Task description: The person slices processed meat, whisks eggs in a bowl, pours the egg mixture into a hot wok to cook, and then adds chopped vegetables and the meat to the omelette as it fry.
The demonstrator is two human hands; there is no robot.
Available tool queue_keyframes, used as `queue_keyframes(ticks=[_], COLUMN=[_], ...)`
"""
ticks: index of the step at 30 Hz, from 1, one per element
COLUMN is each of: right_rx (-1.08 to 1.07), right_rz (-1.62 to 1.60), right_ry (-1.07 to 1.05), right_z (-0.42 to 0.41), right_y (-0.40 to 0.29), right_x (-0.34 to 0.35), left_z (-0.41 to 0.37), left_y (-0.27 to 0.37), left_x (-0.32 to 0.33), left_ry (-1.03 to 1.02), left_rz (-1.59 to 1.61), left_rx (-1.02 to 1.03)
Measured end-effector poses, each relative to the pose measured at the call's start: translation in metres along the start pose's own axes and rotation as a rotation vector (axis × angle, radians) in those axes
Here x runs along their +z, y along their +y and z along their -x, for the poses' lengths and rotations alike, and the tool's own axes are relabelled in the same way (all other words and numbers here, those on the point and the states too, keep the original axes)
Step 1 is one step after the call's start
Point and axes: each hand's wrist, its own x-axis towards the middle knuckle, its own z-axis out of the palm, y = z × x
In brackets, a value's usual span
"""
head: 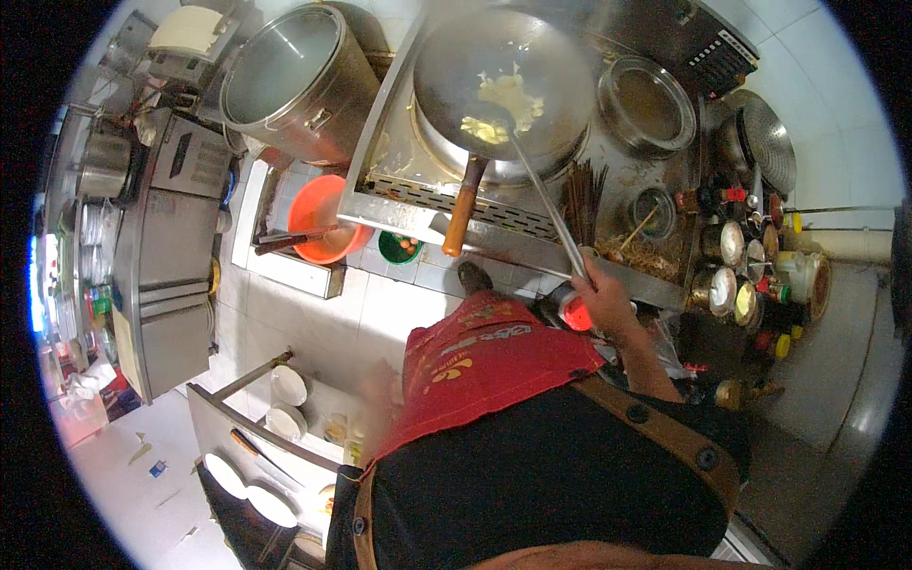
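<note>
My right hand (602, 296) is closed around the long metal handle of a wok ladle (548, 199). The ladle's head lies in a large wok (445, 89), among pale yellow pieces of what looks like cooked egg (516, 100). Some yellow food (484, 130) sits right beside the ladle head. The wok rests on a metal stove ring, and its wooden handle (463, 206) points towards me with no hand on it. My left hand is out of view; only a blur shows at the left side of my red apron (491, 356).
A tall steel pot (320, 107) of cloudy liquid stands left of the stove. Below it sit an orange bucket (320, 192) and a green basket (392, 249) with eggs. Seasoning containers (723, 292) crowd the right. Behind my left side, a counter holds white plates (271, 506) and a knife (263, 456).
</note>
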Motion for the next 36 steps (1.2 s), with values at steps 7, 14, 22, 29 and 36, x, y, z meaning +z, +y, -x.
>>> queue_keyframes(ticks=[7,14,22,29,36], right_rx=[-0.096,-0.599,-1.365,-1.882,-1.891], right_rz=[0.354,0.912,0.699,0.754,0.889], right_ry=[0.201,0.597,-0.955,-1.185,-1.018], right_z=[-0.073,-0.078,0.106,0.252,0.248], right_y=[-0.013,-0.092,-0.259,-0.277,-0.327], right_x=[0.041,0.112,0.441,0.632,0.765], left_z=[0.073,0.212,0.319,0.363,0.354], left_y=[0.005,0.018,-0.099,-0.194,-0.194], left_x=[0.012,-0.018,-0.091,-0.144,-0.163], left_ry=[0.171,0.534,1.232,1.839,1.882], left_rz=[-0.272,-0.295,0.047,-0.112,-0.299], left_rx=[0.244,0.533,0.610,0.271,0.217])
